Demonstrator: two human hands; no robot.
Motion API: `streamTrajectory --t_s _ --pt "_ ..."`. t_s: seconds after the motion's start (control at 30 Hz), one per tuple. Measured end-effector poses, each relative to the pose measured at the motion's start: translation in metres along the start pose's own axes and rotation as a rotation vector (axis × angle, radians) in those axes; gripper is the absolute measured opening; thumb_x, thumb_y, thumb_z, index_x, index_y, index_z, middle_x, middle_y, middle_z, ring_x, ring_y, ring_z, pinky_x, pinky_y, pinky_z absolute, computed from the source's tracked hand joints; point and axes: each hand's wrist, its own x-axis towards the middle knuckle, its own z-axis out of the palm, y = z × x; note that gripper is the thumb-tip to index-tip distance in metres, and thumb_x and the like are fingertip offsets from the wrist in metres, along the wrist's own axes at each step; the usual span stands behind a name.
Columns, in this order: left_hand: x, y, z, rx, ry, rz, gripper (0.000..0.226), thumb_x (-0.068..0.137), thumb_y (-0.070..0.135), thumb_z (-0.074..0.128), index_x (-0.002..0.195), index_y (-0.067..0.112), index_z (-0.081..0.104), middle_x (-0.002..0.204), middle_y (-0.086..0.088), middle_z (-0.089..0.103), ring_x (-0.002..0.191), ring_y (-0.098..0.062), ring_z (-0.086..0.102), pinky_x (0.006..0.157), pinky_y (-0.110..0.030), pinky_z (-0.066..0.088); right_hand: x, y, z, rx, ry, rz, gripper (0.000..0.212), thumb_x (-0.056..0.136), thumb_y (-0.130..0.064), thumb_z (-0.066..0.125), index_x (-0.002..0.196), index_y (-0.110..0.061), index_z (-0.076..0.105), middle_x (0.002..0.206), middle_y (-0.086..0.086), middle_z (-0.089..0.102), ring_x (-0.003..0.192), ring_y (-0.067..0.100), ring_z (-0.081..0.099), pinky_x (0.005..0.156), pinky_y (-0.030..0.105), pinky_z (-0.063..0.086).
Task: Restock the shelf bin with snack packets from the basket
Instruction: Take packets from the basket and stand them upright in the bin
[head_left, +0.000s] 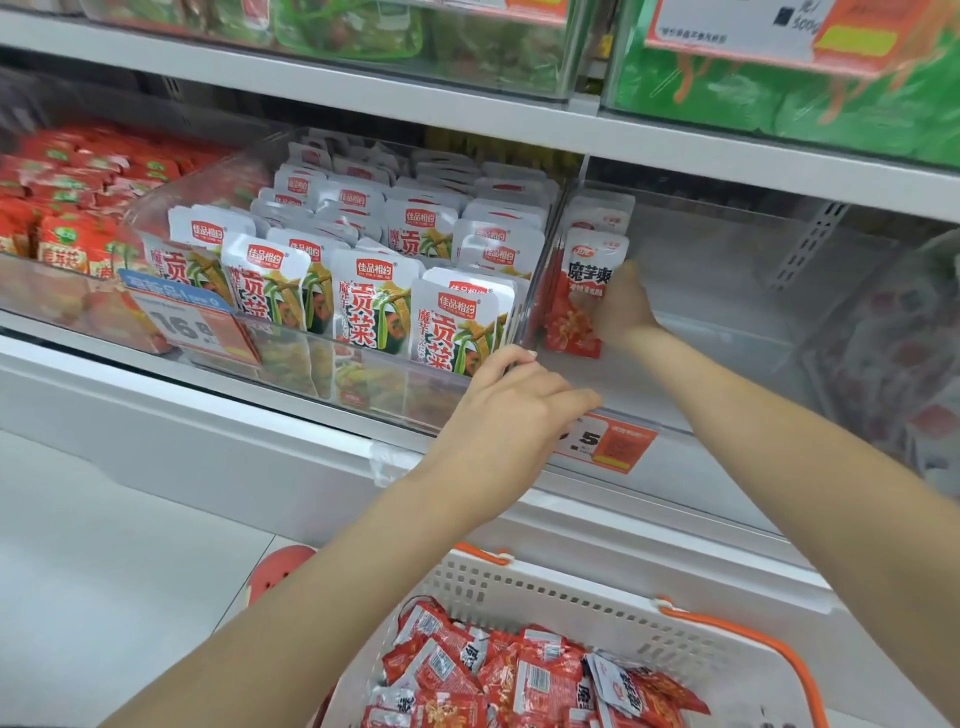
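Nearest, at the bottom edge, a white basket (524, 584) with orange handles holds a loose heap of red packets (524, 675); above it the left hand (511, 415) rests on the front lip of the clear bin (727, 374), fingers loosely bent over the rim beside an orange price tag (608, 444), pinching nothing; farther in, the right hand (621, 309) reaches into the bin's left front corner and grips an upright red packet (584, 296) against the left wall, with more of the same standing behind it; the rest of the bin floor is bare; left of it a neighbouring bin (332, 374) is packed with white-and-green packets (363, 291); beyond, the upper shelf (363, 98) carries green packs.
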Motion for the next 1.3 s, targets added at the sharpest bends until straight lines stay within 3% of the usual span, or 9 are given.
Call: streamTrajectory --t_s 0.1,0.3,0.57,0.8,1.13,1.23,1.3 --pt "0.000 0.001 0.000 0.005 0.001 -0.006 0.040 0.067 -0.007 0.072 0.100 0.016 0.071 0.076 0.003 0.065 0.075 -0.022 0.061 0.102 -0.022 0.013 0.002 -0.003 0.000 0.019 0.089 -0.049 0.056 0.095 -0.021 0.058 0.133 0.006 0.027 0.131 0.023 0.051 0.119 0.035 0.052 0.090 0.036 0.041" --pt "0.000 0.002 0.000 0.007 -0.013 -0.015 0.036 0.070 -0.004 0.066 0.099 0.017 0.071 0.076 0.003 0.065 0.075 -0.022 0.060 0.103 -0.022 0.013 -0.004 0.008 0.006 -0.106 -0.122 0.001 0.084 0.079 -0.026 0.076 0.133 -0.006 0.016 0.129 0.017 0.048 0.116 0.032 0.053 0.095 0.042 0.045" --pt "0.000 0.002 0.000 0.010 -0.013 -0.019 0.039 0.068 -0.006 0.072 0.100 0.017 0.071 0.075 0.004 0.064 0.075 -0.021 0.060 0.103 -0.022 0.013 -0.009 0.003 0.006 -0.157 0.032 0.021 0.074 0.080 -0.028 0.075 0.129 -0.008 0.023 0.121 0.020 0.056 0.108 0.039 0.057 0.089 0.050 0.049" --pt "0.000 0.003 0.001 0.019 -0.010 -0.026 0.041 0.066 -0.006 0.075 0.100 0.018 0.071 0.074 0.004 0.064 0.074 -0.021 0.060 0.104 -0.022 0.013 -0.012 0.005 0.008 -0.087 0.034 0.018 0.071 0.088 -0.024 0.067 0.136 -0.007 0.018 0.124 0.018 0.056 0.111 0.038 0.057 0.088 0.044 0.047" --pt "-0.001 0.004 0.000 0.032 -0.011 -0.024 0.042 0.067 -0.006 0.075 0.101 0.018 0.071 0.075 0.004 0.064 0.075 -0.021 0.060 0.104 -0.022 0.013 -0.011 0.008 0.005 -0.081 -0.077 0.064 0.081 0.079 -0.035 0.076 0.133 -0.010 0.020 0.128 0.014 0.055 0.114 0.034 0.056 0.087 0.040 0.045" --pt "-0.001 0.003 0.000 0.037 -0.009 -0.024 0.042 0.067 -0.006 0.075 0.101 0.018 0.071 0.075 0.004 0.064 0.075 -0.021 0.061 0.104 -0.022 0.012 -0.010 0.008 0.004 -0.067 -0.102 0.088 0.095 0.075 -0.038 0.079 0.140 -0.010 0.016 0.133 0.013 0.053 0.119 0.033 0.054 0.094 0.041 0.046" --pt "-0.001 0.004 0.000 0.036 -0.006 -0.024 0.042 0.067 -0.006 0.075 0.101 0.018 0.071 0.076 0.004 0.065 0.075 -0.021 0.061 0.104 -0.022 0.012 -0.011 0.008 0.003 -0.051 -0.111 0.088 0.092 0.074 -0.038 0.080 0.137 -0.011 0.019 0.135 0.011 0.052 0.121 0.032 0.053 0.098 0.042 0.045"
